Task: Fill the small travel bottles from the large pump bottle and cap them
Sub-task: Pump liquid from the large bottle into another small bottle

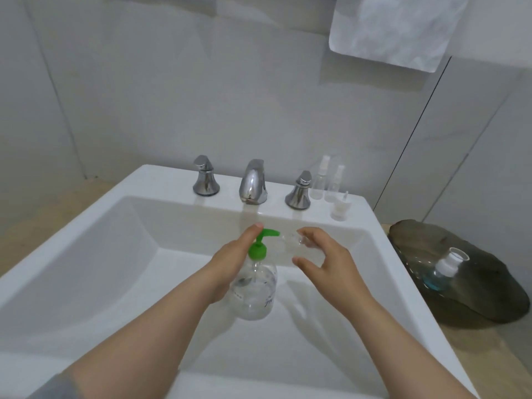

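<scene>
A large clear pump bottle [254,292] with a green pump head [260,244] stands inside the white sink [95,246]. My left hand [233,260] grips the bottle's neck, with a finger up beside the pump's top. My right hand [325,257] holds a small clear travel bottle [299,246] on its side, its open mouth next to the green nozzle. Two capped spray travel bottles [326,180] stand on the sink's back right ledge, and a loose white spray cap [341,207] sits just in front of them.
A chrome faucet [253,182] with two handles [205,177] [299,191] lines the sink's back ledge. On the counter to the right, a dark glass tray [475,300] holds a bottle of blue liquid [443,270]. A towel [394,27] hangs on the wall above.
</scene>
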The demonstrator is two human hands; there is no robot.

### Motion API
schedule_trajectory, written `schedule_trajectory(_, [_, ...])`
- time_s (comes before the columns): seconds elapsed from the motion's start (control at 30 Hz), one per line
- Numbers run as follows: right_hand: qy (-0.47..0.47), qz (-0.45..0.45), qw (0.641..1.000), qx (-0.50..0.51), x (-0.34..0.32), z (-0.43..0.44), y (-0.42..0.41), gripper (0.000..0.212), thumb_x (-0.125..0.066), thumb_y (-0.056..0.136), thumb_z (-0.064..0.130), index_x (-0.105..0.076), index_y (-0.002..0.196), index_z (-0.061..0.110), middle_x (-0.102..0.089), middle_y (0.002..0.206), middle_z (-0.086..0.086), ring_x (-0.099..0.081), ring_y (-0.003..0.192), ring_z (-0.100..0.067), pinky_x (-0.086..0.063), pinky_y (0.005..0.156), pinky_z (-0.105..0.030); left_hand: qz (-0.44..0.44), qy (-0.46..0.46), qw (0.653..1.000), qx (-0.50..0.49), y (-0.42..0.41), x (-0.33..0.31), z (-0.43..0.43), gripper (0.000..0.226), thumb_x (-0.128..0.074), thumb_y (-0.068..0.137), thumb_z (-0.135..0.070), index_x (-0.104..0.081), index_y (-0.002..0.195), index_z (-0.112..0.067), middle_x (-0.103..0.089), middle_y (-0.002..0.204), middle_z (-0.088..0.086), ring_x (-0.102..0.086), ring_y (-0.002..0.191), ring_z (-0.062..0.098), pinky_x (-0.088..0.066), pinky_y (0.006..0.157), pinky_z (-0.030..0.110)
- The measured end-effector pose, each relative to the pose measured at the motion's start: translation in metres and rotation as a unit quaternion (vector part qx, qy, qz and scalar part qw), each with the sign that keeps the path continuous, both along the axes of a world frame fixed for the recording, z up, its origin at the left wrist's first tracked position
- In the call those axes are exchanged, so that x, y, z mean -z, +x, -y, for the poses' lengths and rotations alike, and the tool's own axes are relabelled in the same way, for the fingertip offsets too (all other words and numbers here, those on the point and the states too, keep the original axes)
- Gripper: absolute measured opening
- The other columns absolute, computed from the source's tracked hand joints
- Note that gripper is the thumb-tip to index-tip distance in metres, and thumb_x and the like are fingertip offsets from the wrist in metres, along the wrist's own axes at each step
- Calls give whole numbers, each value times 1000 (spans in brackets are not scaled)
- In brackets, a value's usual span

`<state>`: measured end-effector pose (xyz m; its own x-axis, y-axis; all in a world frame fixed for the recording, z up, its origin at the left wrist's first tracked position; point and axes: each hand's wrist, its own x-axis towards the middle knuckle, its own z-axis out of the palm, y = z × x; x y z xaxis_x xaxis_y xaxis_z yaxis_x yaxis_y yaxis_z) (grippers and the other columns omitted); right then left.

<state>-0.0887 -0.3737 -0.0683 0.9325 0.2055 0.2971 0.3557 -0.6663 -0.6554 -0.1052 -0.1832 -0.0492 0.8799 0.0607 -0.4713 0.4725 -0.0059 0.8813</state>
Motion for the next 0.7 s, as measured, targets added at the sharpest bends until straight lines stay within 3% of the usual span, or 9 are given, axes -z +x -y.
schedule_trajectory(0.07, [1, 7, 1000, -3, 1, 0, 1, 48, -72, 84, 22, -53, 128, 29, -62, 118, 15, -54, 115, 1, -40, 96, -20, -30, -38, 999, 11, 5, 5, -2, 69, -48, 84, -74, -51, 136, -28, -43, 132, -2, -39, 132, 31, -25, 110, 54])
schedule_trajectory(0.1, [1, 10, 1000, -5, 1, 1, 1, 48, -72, 84, 22, -53, 128, 29, -62, 118, 15, -54, 115, 2, -40, 97, -20, -44, -46, 998, 20, 7, 8, -2, 77, -50, 79, -77, -47, 140, -31, -40, 139, -2, -33, 141, 33, -13, 115, 62])
schedule_trajectory(0.17, [3, 12, 1000, -11, 2, 2, 2, 48, -72, 84, 22, -54, 128, 30, -62, 118, 16, -54, 115, 3, -40, 98, -19, -58, -47, 997, 34, 10, 10, -1, 90, -54, 70, -81, -40, 147, -35, -32, 155, -2, -26, 147, 33, -5, 115, 68])
schedule_trajectory(0.23, [1, 14, 1000, -15, 2, 2, 3, 48, -71, 85, 23, -53, 129, 30, -61, 118, 17, -53, 115, 4, -39, 97, -18, -64, -40, 996, 42, 12, 11, 0, 87, -53, 74, -80, -40, 147, -35, -30, 159, -2, -30, 146, 32, -7, 114, 68])
schedule_trajectory(0.37, [-4, 7, 1000, -25, 1, -2, 5, 48, -70, 86, 24, -52, 130, 30, -60, 118, 17, -52, 114, 4, -38, 95, -16, -61, -31, 996, 53, 16, 16, -2, 74, -52, 79, -77, -46, 140, -36, -39, 147, -4, -38, 138, 32, -9, 112, 70])
schedule_trajectory(0.53, [-29, 14, 998, -45, -2, -4, 11, 48, -70, 86, 25, -51, 129, 33, -59, 117, 20, -50, 113, 9, -33, 89, -1, -54, -41, 997, 39, 18, 18, -2, 63, -54, 80, -74, -51, 133, -39, -46, 132, -7, -44, 125, 28, -10, 113, 70])
schedule_trajectory(0.7, [-7, 15, 998, -55, -2, -5, 14, 48, -72, 83, 24, -54, 127, 34, -61, 114, 22, -53, 111, 7, -38, 94, -11, -55, -42, 997, 46, 21, 20, -4, 63, -59, 77, -72, -53, 130, -40, -46, 138, -2, -47, 127, 33, -14, 111, 69])
